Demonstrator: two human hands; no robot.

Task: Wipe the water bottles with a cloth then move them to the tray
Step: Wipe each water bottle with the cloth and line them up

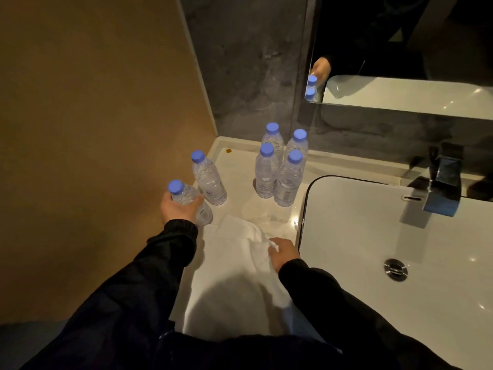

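Risk: left hand [178,210], gripping clear blue-capped plastic bottle [186,193] left of white sink basin [373,249], may topple neighbouring bottle [210,182] if swung sideways; right hand [284,252] pinches white cloth [234,263].

Our left hand [178,209], arm stretched far left, grips a bottle [188,194]; our right hand [284,253], nearer, pinches the cloth [240,263].

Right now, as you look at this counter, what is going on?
A person works at a counter beside a sink. The left hand grips a tilted blue-capped bottle at the counter's left edge, while the right hand pinches a white cloth lying on the counter. A second bottle stands behind the first; four other bottles stand grouped farther back. No tray is in view.
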